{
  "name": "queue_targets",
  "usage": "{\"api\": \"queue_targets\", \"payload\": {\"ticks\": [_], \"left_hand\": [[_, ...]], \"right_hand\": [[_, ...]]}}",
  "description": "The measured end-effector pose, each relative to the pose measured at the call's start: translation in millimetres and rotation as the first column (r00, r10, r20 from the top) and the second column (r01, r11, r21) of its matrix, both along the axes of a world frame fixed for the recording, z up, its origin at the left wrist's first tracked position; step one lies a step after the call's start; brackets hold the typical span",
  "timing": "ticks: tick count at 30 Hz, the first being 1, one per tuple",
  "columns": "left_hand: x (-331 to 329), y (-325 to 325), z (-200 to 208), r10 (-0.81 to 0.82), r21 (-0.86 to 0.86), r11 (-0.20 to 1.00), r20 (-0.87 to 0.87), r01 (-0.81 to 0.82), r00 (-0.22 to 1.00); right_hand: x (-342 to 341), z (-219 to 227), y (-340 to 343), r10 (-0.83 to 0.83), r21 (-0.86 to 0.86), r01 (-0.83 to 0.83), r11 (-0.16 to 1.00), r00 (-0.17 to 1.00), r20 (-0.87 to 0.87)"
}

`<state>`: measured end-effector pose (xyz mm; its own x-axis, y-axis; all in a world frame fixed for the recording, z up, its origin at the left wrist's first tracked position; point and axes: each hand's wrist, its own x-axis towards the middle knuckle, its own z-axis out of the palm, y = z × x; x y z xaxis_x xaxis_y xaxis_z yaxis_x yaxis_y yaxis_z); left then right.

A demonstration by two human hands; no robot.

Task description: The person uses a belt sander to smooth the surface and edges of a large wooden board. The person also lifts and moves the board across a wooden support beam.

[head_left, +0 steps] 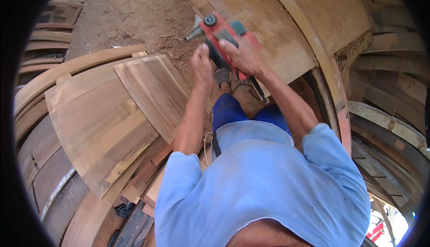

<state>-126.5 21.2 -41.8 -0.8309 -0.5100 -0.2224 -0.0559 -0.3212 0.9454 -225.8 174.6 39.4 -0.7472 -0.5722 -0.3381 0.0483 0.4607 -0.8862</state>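
A red and black electric hand planer (215, 41) with a round black knob is held up in front of me, tilted on its side and slightly blurred. My right hand (244, 56) wraps around its rear handle, thumb on top. Against the planer's black side is my left hand (202, 65), curled with its thumb up; its other fingers are partly hidden. A black cord sleeve runs from the planer's rear beside my right forearm. Just beyond the tool lies a broad wooden panel (286, 61) dusted with shavings.
Joined wooden panels (98, 121) lean at the left, a smaller panel (152, 90) on top. A long wooden rail (309, 32) crosses the work surface at the right. Stacked boards (389, 94) line the right side. Sawdust covers the ground (130, 14).
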Motion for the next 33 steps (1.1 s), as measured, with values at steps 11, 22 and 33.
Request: {"api": "queue_targets", "payload": {"ticks": [11, 22, 33], "left_hand": [[188.7, 204.8, 16.2, -0.094, -0.355, 0.899, 0.415, 0.256, 0.905], [114.7, 136.8, 2.1, 0.001, -0.321, 0.942, 0.293, 0.098, 0.956], [-6.2, 16.1, -9.3, 0.198, -0.472, 0.881, 0.293, -0.038, 0.935]], "right_hand": [[178.8, 22.7, 210.8, -0.059, -0.004, 0.061, 0.998, 0.969, 0.24], [110.7, 4.0, 134.6, -0.045, -0.024, 0.052, 0.998, 0.974, 0.224], [-5.5, -2.5, -6.2, -0.049, -0.087, 0.06, 0.994, 0.99, 0.133]]}}
